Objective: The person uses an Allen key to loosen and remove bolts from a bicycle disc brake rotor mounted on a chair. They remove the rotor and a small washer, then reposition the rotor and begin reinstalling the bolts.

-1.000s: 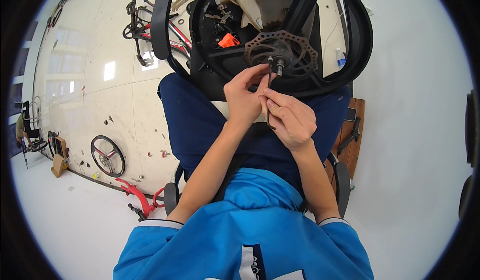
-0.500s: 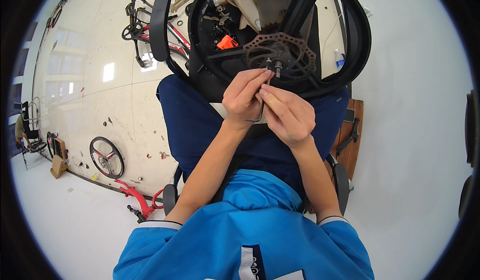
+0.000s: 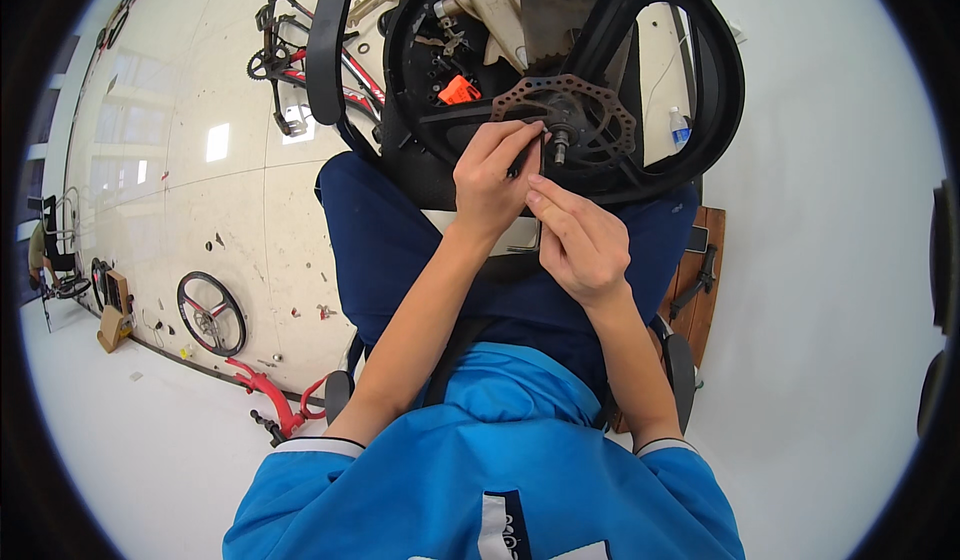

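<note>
A black bicycle wheel with thick spokes lies before me on a black chair. The perforated brake disc sits at its hub, where a threaded axle points toward me. My right hand pinches the long shank of an L-shaped hex key; its short bent end shows below my fingers. My left hand is closed at the key's far end, close to the disc's near edge. What its fingertips pinch is hidden. Something dark shows inside its curled fingers.
Beyond the spokes lie an orange object, small dark parts and metal bicycle pieces. A red-and-black bicycle frame, another wheel and a red frame piece are on the floor at left. A wooden surface stands at right.
My left hand has tilted and its fingers have moved up to the key's far end. The key now stands straighter. The wheel has shifted slightly downward in view.
</note>
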The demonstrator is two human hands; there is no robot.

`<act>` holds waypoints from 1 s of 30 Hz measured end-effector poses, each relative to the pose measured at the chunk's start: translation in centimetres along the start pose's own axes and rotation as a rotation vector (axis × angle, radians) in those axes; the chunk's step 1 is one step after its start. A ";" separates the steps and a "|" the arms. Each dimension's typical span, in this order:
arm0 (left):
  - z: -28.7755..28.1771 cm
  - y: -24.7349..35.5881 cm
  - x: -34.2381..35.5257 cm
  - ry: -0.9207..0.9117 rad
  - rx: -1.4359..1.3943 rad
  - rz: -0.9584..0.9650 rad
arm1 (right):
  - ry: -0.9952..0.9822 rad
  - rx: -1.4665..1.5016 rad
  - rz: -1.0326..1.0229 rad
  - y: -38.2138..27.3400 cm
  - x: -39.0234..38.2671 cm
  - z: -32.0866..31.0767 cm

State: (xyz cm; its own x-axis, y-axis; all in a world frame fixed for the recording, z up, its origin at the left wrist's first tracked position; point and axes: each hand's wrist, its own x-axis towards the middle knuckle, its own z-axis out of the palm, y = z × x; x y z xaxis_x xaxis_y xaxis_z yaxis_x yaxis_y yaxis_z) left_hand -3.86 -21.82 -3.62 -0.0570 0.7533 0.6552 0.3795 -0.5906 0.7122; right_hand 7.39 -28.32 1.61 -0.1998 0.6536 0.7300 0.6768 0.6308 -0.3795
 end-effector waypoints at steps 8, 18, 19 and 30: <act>-0.3 -0.2 0.3 -0.046 -0.002 0.030 | 0.005 0.022 -0.011 0.2 0.9 -0.6; 0.3 -0.2 0.5 0.088 0.000 0.014 | -0.081 0.060 0.023 0.5 1.2 -1.1; 0.3 0.1 0.4 0.086 -0.005 -0.005 | -0.115 0.048 0.025 0.3 1.5 -1.3; 0.8 0.0 -0.1 0.089 -0.080 -0.049 | -0.341 0.019 -0.030 0.7 3.0 -2.7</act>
State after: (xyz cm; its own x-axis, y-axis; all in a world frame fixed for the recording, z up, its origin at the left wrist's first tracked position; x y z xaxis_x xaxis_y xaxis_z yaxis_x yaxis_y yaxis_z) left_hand -3.12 -21.68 -3.93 -0.1566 0.7557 0.6359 0.2996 -0.5772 0.7597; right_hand 9.14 -27.06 5.05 -0.4469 0.7351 0.5098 0.6547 0.6571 -0.3735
